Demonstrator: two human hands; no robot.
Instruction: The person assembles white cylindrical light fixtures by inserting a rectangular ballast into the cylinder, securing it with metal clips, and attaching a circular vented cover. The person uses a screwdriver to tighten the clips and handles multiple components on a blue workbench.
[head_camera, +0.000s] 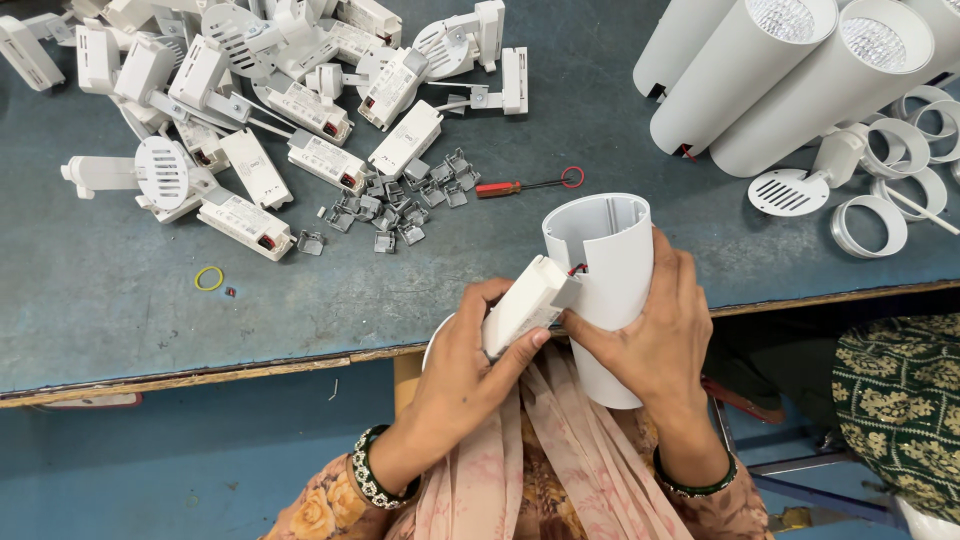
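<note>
While left hand (470, 350) grips driver box (530, 300) | right hand (655, 335) clasps open housing (605, 270) — wired inside

A worn blue-grey workbench (100, 300) with a wooden front edge, blue floor (150, 470) below.

Bright, even light is filling the picture. Shadows are staying soft. Edges are bending a little, and everything is looking sharp.

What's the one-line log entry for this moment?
left hand: holds white driver box | right hand: grips white cylinder housing | box at housing's side slot | screwdriver on table
</note>
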